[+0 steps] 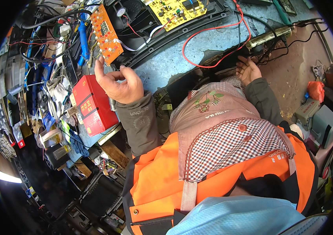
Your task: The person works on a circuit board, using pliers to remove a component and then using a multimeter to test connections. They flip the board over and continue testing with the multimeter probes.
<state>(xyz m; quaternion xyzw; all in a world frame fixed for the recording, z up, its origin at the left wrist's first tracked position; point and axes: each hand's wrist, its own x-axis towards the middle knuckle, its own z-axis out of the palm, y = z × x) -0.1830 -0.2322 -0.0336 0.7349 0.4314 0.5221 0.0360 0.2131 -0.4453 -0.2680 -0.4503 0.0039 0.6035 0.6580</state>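
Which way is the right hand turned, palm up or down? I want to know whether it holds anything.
Palm up: the right hand lies open by the red wire, fingers spread, nothing in it.

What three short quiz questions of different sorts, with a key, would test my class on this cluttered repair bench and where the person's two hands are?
1. True or false: the left hand grips the red box.
2. Which board lies nearest the left hand's raised fingertip? A the orange circuit board; B the yellow circuit board.
3. What thin red thing loops over the blue bench top near the right hand?

Key
1. False: it is loosely curled beside the box.
2. A.
3. A red wire.
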